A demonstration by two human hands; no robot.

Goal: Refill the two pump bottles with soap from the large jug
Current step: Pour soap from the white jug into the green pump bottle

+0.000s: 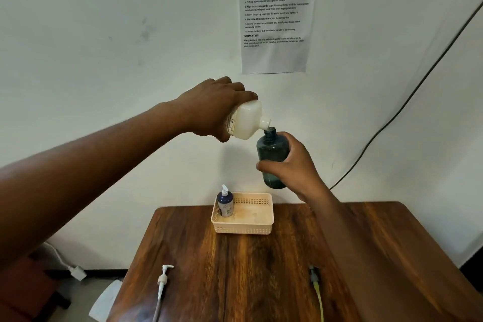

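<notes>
My left hand [213, 110] grips the white soap jug [248, 119] and holds it tilted, its spout down over the mouth of a dark teal pump bottle [271, 150]. That bottle has no pump head and is held upright in the air by my right hand [292, 167], high above the table. A second dark blue bottle [225, 202] with its white pump fitted stands in the left corner of the beige basket [245, 227]. A loose white pump head [162, 281] with its tube lies on the table at the front left.
The wooden table [261, 269] stands against a white wall with a printed task sheet [277, 13] taped above. A yellow-tipped object [315, 282] lies on the table at the front right. A black cable [407, 99] runs down the wall at right.
</notes>
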